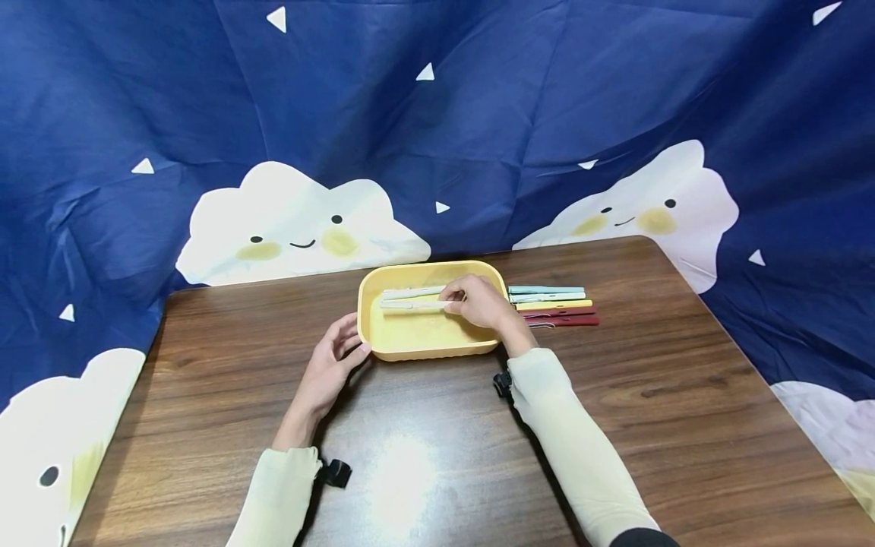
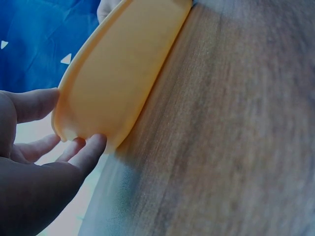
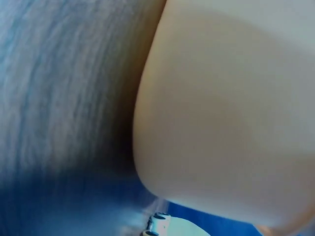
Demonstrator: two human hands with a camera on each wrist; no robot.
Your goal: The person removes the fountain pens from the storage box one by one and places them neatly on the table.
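A yellow rectangular tray (image 1: 427, 333) stands near the back of the wooden table. My left hand (image 1: 333, 362) touches its left end from outside, thumb near the front corner; in the left wrist view its fairly straight fingers (image 2: 91, 152) rest against the tray wall. Over the tray, my right hand (image 1: 478, 302) pinches the right end of a white pen (image 1: 413, 305). Just behind that pen lies another white pen (image 1: 410, 292) inside the tray. The tray's outer wall (image 3: 221, 108) fills most of the right wrist view, which hides the right fingers.
Right of the tray, several pens lie side by side: a teal pen (image 1: 554, 289), a pale mint pen (image 1: 557, 297), a yellow pen (image 1: 563, 305) and dark red pens (image 1: 570, 321). A blue cloth (image 1: 478, 137) with clouds hangs behind the table (image 1: 683, 395).
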